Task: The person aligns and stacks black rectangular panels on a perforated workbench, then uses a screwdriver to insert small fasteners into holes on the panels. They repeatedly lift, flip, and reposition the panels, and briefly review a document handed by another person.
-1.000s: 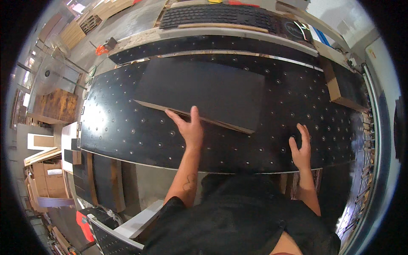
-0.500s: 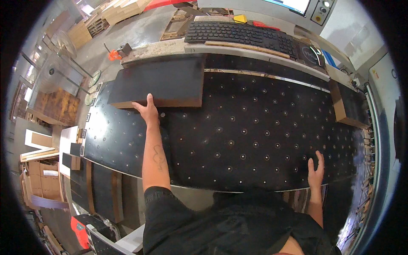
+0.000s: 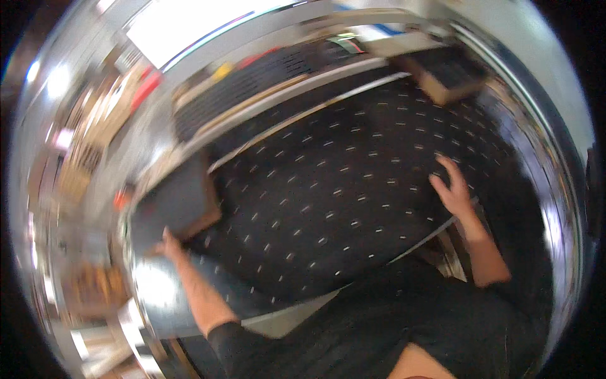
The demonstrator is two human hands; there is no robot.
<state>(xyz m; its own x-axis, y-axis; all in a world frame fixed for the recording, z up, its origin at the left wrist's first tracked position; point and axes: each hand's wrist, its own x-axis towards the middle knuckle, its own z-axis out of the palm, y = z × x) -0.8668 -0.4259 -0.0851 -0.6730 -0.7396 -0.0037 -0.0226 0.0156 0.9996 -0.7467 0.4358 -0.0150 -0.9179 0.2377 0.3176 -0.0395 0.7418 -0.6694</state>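
Observation:
The picture is smeared by motion. My left hand (image 3: 169,242) reaches far to the left and rests against the near edge of a dark flat panel with pale wooden edges (image 3: 180,202); whether the fingers grip it is not clear. The panel lies at the left end of a black worktable dotted with small holes (image 3: 328,189). My right hand (image 3: 453,189) lies flat with spread fingers on the table near its front right edge and holds nothing.
A black keyboard (image 3: 252,82) sits on a ledge behind the table. A dark block with pale wooden sides (image 3: 445,76) stands at the far right. Blurred wooden boards and boxes (image 3: 95,151) crowd the left side.
The dark panel has slid from the table's middle to its far left end with my left hand on it. My head has turned, tilting and blurring the view. My right hand stays on the table.

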